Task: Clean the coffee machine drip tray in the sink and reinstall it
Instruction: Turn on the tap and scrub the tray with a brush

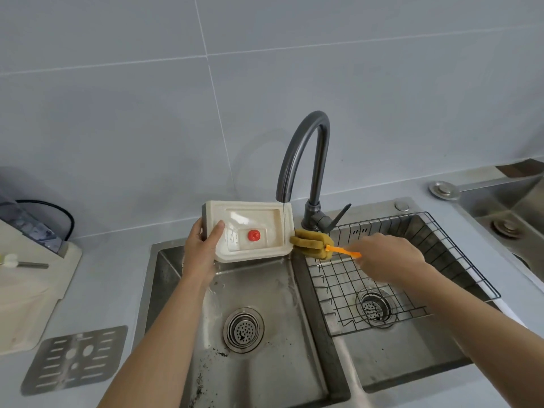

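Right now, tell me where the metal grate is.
The metal grate lies flat on the counter, lower left in the head view, left of the sink.

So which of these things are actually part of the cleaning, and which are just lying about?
In use:
- drip tray, in left hand
- sponge brush, in right hand
- tap, running a thin stream
- left basin
- metal grate, likely the tray's cover

Lying about:
- wire rack
- cutting board
- black cable
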Motion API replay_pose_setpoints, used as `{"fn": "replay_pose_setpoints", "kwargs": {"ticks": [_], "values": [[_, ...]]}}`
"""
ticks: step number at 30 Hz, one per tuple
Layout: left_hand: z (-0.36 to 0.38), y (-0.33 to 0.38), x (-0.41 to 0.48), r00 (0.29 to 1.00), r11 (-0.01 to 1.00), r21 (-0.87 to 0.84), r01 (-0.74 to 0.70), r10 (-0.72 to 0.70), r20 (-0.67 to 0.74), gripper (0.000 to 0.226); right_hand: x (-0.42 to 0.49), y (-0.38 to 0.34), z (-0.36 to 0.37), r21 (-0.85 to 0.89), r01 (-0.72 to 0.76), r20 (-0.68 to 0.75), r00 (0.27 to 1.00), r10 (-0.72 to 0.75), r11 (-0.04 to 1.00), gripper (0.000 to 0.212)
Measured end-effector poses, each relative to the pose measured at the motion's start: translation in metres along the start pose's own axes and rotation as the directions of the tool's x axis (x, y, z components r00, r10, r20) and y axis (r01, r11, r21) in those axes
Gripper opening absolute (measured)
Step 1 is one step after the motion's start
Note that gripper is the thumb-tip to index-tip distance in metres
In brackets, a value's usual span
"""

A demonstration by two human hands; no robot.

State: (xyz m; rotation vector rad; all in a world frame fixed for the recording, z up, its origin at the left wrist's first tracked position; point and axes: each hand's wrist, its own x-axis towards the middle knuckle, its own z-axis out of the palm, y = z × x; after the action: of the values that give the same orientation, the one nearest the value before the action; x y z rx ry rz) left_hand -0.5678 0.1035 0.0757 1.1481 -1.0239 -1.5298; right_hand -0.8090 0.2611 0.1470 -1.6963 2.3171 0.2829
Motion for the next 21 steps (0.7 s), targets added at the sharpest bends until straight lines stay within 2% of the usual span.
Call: {"fn": "replay_pose_setpoints", "kwargs": {"ticks": [6, 10, 14, 21], "values": [[-0.007, -0.012, -0.006, 0.985, 0.983, -0.114, 0.143, -0.153, -0.079, 0.037, -0.004, 0.020, 0.008, 0.111, -0.104, 0.010, 0.995, 0.104, 0.988, 0.033], [-0.010, -0.019, -0.006, 0.971, 0.955, -0.195, 0.223, -0.236, -0.046, 0.038, -0.002, 0.034, 0.018, 0.232, -0.168, 0.027, 0.986, 0.166, 0.958, 0.034], [-0.004, -0.018, -0.009, 0.958, 0.936, -0.207, 0.285, -0.285, 0.030, 0.020, 0.005, 0.043, 0.037, 0.307, -0.208, 0.063, 0.978, 0.198, 0.929, 0.029], [-0.001, -0.022, -0.008, 0.938, 0.923, -0.168, 0.346, -0.344, 0.043, 0.020, 0.025, 0.047, 0.099, 0.344, -0.339, 0.172, 0.940, 0.296, 0.876, 0.017]]}}
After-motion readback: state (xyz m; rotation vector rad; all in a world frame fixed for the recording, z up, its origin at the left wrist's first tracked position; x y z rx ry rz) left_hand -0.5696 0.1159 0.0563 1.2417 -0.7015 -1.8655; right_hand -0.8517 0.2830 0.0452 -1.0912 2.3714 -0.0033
